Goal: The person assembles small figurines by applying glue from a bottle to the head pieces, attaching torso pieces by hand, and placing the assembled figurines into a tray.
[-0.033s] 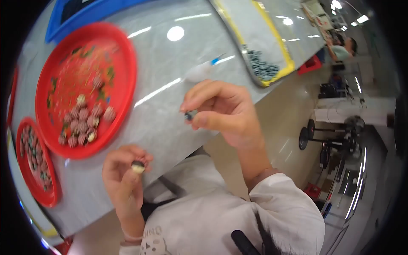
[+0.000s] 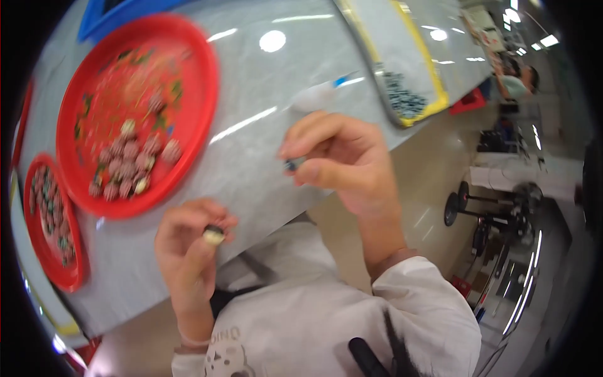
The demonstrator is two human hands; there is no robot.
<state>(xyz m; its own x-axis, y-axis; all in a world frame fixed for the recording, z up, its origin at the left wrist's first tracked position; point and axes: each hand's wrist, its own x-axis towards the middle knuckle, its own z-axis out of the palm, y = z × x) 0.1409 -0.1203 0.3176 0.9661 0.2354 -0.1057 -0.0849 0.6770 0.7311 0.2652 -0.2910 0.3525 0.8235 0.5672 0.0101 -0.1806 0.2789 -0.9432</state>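
Note:
My left hand (image 2: pixel 188 257) is closed, pinching a tiny cream-and-dark cake-like piece (image 2: pixel 214 235) between thumb and fingers near the table edge. To its right and a little farther off, my right hand (image 2: pixel 345 163) pinches a tiny dark blue-grey piece (image 2: pixel 293 164), partly hidden by the fingertips. The hands are apart. Beyond the right hand lies a white squeeze bottle (image 2: pixel 314 97) with a blue tip. On the left, a large round red tray (image 2: pixel 212 94) holds several small pink ridged pieces (image 2: pixel 127 168), some showing cream, like miniature cupcakes.
A smaller red tray (image 2: pixel 74 273) with pink and greenish pieces stands at far left. A blue tray (image 2: pixel 94 25) sits at the back left. Farther right, a yellow-edged tray (image 2: pixel 438 103) holds many tiny dark pieces (image 2: pixel 402 97). A person (image 2: pixel 515 85) is in the background.
The whole view has shifted slightly, so the table's things appear farther right and higher. Both hands keep their pinch and sit much the same relative to each other.

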